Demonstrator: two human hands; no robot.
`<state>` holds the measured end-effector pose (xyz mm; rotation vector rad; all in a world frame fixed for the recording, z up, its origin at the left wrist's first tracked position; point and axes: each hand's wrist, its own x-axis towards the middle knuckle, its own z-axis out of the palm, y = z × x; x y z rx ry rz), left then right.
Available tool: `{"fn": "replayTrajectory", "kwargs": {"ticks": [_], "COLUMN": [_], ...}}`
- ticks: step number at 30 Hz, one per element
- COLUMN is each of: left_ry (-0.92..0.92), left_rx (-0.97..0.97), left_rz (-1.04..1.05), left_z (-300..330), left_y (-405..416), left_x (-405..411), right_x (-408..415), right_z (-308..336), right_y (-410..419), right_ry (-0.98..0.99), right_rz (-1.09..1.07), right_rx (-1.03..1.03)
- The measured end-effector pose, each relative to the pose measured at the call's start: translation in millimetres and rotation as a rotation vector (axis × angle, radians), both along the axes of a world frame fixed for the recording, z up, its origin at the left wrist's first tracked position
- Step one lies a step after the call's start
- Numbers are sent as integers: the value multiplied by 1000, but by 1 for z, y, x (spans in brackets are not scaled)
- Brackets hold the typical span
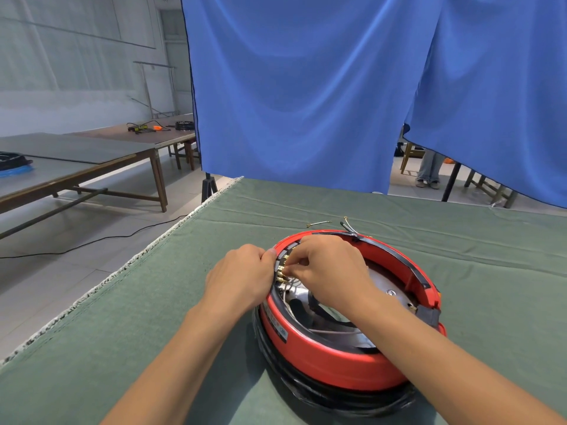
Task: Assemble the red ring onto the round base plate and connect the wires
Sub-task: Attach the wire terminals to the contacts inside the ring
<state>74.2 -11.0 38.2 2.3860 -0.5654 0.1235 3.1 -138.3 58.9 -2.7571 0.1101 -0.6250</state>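
The red ring (322, 360) already sits on top of the round base plate (325, 391), whose dark edge shows beneath it at the ring's six o'clock side, and both lie on the green-covered desk (153, 348) toward the near right of the view. Inside the ring a silvery disc (389, 289) and thin pale wires (290, 291) are visible, and at the ring's ten o'clock rim a row of small brass terminals (281, 273) stands against the inner wall. Work centres on that spot. The left hand (242, 274) lies against the outside of the ring at about nine o'clock, its fingers curled over the rim, likely bracing the ring so it does not slide or tip while the connection is pressed home. The right hand (328, 271) reaches over the ring from the three o'clock side, its fingertips pinching something small at the terminals; its grip looks closed on a wire end or connector, though the piece itself is too small to make out. A black strip (408, 268) runs along the ring's inner wall from twelve to two o'clock, and a grey taped block (428, 314) sits on the rim at three o'clock. Beyond the ring at twelve o'clock, loose wire ends (319, 223) lie on the cloth, perhaps kept within reach for the next connection. A blue curtain (306, 87) hangs behind the desk.
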Motion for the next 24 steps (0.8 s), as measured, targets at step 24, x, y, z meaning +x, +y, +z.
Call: {"fn": "replayTrajectory", "kwargs": {"ticks": [24], "left_ry": [222], "left_rx": [-408], "left_rz": [-390], "left_z": [-3], "left_y": [-44], "left_x": [-10], "right_x": [-42], "right_z": [15], "right_y": [-80], "right_ry": [215], "right_rz": [-408], "right_rx": [-41]}}
